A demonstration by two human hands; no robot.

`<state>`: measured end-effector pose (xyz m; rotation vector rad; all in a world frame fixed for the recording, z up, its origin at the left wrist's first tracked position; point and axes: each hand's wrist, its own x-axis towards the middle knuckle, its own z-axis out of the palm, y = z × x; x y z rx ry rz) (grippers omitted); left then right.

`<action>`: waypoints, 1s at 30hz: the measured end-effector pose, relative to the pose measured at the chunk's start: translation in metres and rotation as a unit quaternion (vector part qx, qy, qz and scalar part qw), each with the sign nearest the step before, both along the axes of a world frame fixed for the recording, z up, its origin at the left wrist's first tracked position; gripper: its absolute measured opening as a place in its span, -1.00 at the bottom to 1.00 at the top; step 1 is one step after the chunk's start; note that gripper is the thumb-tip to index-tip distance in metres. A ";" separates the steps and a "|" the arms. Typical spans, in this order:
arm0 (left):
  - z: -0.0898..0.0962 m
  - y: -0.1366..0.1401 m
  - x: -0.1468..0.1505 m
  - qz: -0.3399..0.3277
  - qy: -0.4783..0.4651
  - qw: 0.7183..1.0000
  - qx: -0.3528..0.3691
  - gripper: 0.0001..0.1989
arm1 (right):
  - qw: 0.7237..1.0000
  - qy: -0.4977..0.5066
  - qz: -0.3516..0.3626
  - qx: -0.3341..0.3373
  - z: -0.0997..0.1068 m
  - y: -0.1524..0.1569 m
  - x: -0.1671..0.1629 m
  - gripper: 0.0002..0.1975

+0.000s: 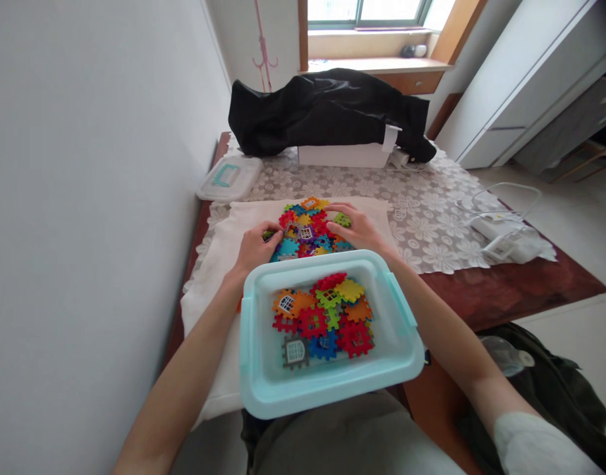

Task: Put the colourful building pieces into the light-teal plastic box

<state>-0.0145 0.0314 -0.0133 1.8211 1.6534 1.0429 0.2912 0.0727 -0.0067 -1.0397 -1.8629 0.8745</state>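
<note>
My left hand [257, 249] is at the left edge of a heap of bright interlocking plastic tiles [305, 231] with notched edges. Its fingers are closed on a green tile [268, 235], mostly covered by them. On the heap's right side, my right hand [358, 231] grips a light green notched tile [342, 220] between thumb and fingers. Closer to me, between my forearms, a light blue plastic tub [263, 376] holds several more tiles in red, orange, yellow, green, blue and grey. Some of those tiles have window-shaped inserts.
A white cloth [211, 316] lies under the heap, over a lace tablecloth [432, 224]. The tub's lid [231, 178] rests at the far left beside the wall. Black fabric [327, 109] covers a white box at the back. A white bagged item [511, 234] is at right.
</note>
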 end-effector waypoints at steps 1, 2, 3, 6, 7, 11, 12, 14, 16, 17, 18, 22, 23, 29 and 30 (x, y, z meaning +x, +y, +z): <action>0.000 0.000 0.000 0.001 0.001 1.000 0.002 -0.71 | 0.996 -0.080 -0.021 0.027 -0.006 0.002 -0.001 -0.46; 0.000 0.000 0.000 0.002 0.003 1.000 0.003 -0.71 | 0.988 -0.148 -0.031 0.045 -0.012 0.003 -0.002 -0.40; 0.000 0.000 0.000 0.002 0.005 1.000 0.005 -0.71 | 0.978 -0.201 -0.032 0.056 -0.016 0.004 -0.003 -0.38; -0.001 0.001 0.000 -0.001 0.002 1.000 0.004 -0.70 | 0.959 -0.275 -0.009 0.071 -0.022 0.005 -0.004 -0.53; -0.001 0.001 -0.001 -0.002 0.001 1.000 0.003 -0.70 | 0.957 -0.282 -0.005 0.073 -0.022 0.006 -0.003 -0.62; -0.003 0.002 -0.002 0.000 -0.001 1.000 0.007 -0.69 | 0.954 -0.286 -0.020 0.082 -0.020 0.006 -0.004 -0.64; -0.003 0.002 -0.002 0.001 0.000 1.000 0.007 -0.69 | 0.954 -0.286 -0.033 0.089 -0.021 0.005 -0.004 -0.56; -0.003 0.001 -0.002 0.001 0.002 1.000 0.007 -0.70 | 0.949 -0.294 -0.074 0.090 -0.024 0.005 -0.005 -0.35; -0.004 0.001 -0.002 -0.002 0.001 1.000 0.010 -0.70 | 0.942 -0.312 -0.109 0.065 -0.026 0.004 -0.005 -0.23; -0.004 0.001 -0.002 -0.003 0.000 1.000 0.012 -0.70 | 0.939 -0.320 -0.113 0.049 -0.027 0.004 -0.005 -0.25; -0.004 0.001 -0.002 -0.003 -0.001 1.000 0.013 -0.71 | 0.939 -0.325 -0.109 0.036 -0.026 0.004 -0.004 -0.31; -0.004 0.001 -0.002 0.001 0.002 1.000 0.012 -0.73 | 0.942 -0.321 -0.088 0.031 -0.019 0.005 0.000 -0.54; -0.004 0.001 -0.002 0.001 0.003 1.000 0.011 -0.73 | 0.943 -0.319 -0.094 0.035 -0.017 0.005 0.000 -0.57; -0.002 0.001 -0.001 0.001 0.003 1.000 0.006 -0.70 | 0.945 -0.297 -0.127 0.046 -0.008 0.002 0.000 -0.67; -0.002 0.001 -0.001 0.001 0.004 1.000 0.007 -0.70 | 0.946 -0.290 -0.136 0.044 -0.007 0.002 0.001 -0.68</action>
